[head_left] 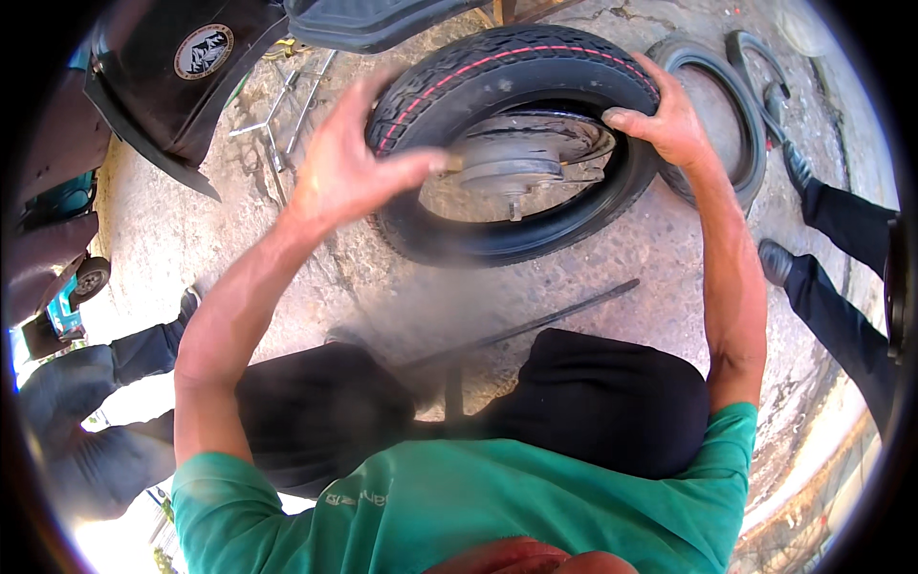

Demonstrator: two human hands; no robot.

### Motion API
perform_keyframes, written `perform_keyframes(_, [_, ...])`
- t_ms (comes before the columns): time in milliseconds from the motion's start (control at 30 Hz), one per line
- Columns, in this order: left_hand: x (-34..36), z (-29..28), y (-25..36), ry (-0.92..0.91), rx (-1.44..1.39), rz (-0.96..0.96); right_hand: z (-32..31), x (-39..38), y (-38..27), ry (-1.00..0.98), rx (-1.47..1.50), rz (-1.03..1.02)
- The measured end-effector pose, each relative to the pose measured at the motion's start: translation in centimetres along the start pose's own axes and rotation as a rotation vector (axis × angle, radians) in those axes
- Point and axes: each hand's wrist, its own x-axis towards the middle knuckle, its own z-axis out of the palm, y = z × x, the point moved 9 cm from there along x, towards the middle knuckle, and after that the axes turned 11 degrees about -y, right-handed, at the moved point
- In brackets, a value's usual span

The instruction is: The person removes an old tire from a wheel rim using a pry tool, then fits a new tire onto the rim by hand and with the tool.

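A black tire (516, 72) with a red line round its tread is tilted up in front of me. My right hand (669, 120) grips its upper right side, thumb on the inner edge and fingers over the tread. At the left side of the tire is my left hand (354, 167), smeared by motion, its thumb spread away from the fingers. I cannot make out whether it touches the rubber. Through the tire's opening shows a metal wheel hub (507, 165) with a rim and spokes, partly hidden by the tire.
Another tire (744, 105) lies at the right. A long dark bar (564, 313) is on the ground near my knees. Metal rods (277, 120) lie at the upper left, by a dark flap (182, 86) with a round emblem. Other people's legs (841, 306) stand on both sides.
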Motion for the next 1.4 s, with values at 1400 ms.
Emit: perform_keyframes(1400, [4.7,3.3,-8.4,-0.164,-0.839,0.190,0.4,-2.9,8.1,0.045,0.477,-0.024])
